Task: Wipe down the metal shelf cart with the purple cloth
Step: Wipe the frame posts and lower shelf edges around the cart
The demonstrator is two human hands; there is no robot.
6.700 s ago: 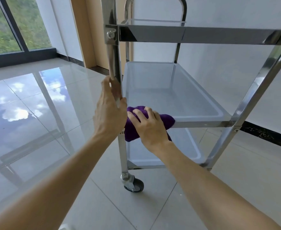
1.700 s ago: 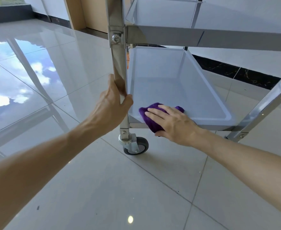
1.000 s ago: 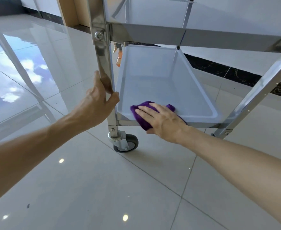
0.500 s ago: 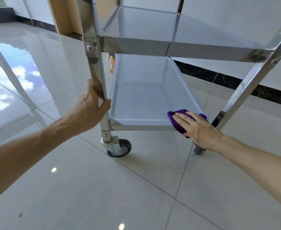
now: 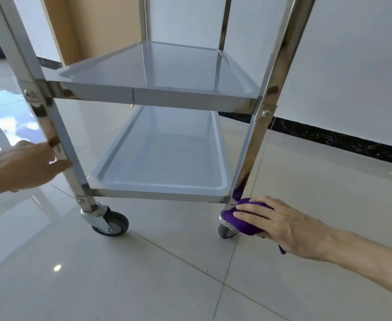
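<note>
Left hand [image 5: 26,166], fingers loosely spread, touches the near-left post [image 5: 58,144] of the metal shelf cart [image 5: 158,98] on a glossy tiled floor [image 5: 144,274]. Between the posts, the bottom shelf [image 5: 167,163] sits bare. At the near-right post's foot, the right hand [image 5: 283,224] presses the bunched purple cloth [image 5: 239,220] against the caster [image 5: 225,230], fingers curled over it.

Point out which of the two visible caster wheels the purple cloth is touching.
The right front caster, under the post by the right hand. The purple cloth presses against its top; the left front caster stands bare and fully in view.
</note>
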